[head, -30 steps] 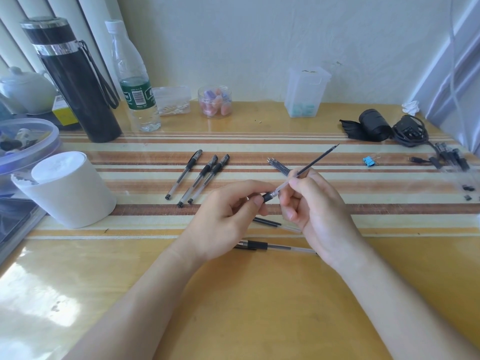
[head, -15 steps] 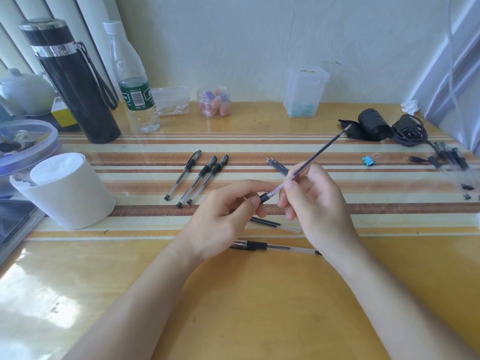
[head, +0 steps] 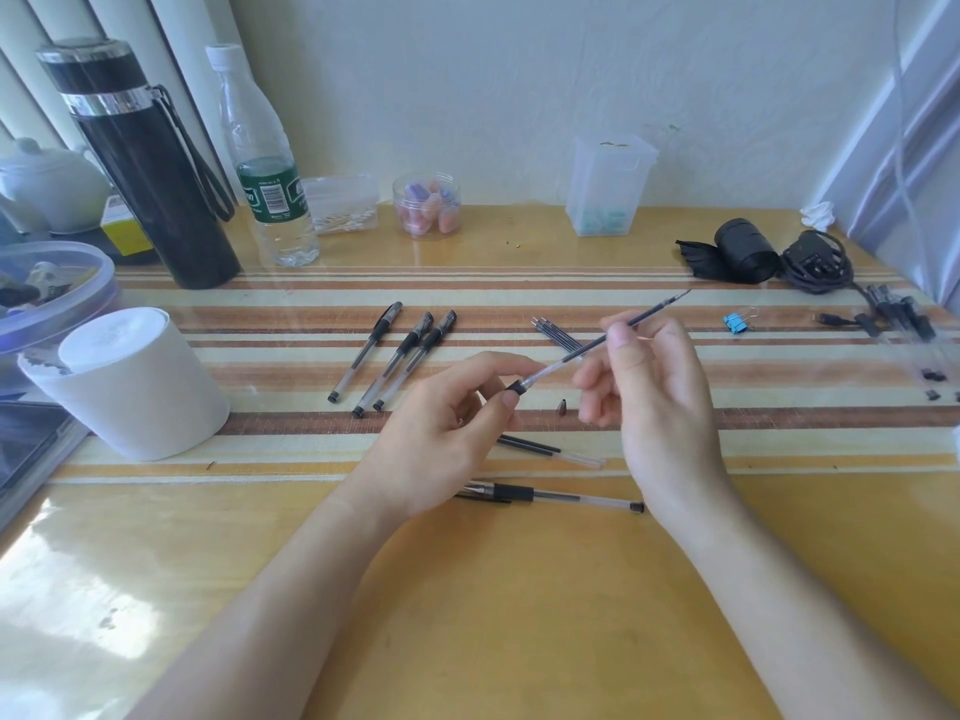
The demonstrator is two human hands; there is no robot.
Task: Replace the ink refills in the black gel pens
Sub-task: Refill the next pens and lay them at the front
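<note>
I hold a thin ink refill (head: 639,315) slanting up to the right above the striped mat. It is dark along most of its length and clear near its black lower end. My left hand (head: 457,423) pinches that black end. My right hand (head: 649,387) pinches the dark part between thumb and fingertip. On the table below lie an uncapped pen barrel (head: 571,498), two loose refills (head: 550,452) and a small metal pen tip (head: 562,406). Three capped black gel pens (head: 395,363) lie to the left. A bundle of refills (head: 558,335) lies behind my hands.
A white cup (head: 124,381), a plastic tub (head: 52,288), a black flask (head: 150,168) and a water bottle (head: 265,163) stand at the left. A small jar (head: 427,205) and clear box (head: 608,184) sit by the wall. Black cables (head: 815,262), a blue clip (head: 736,322) and more pens (head: 904,324) lie at the right.
My right hand has slid up the refill toward its tip, uncovering the small metal pen tip on the mat. My left hand has kept its pinch on the black end.
</note>
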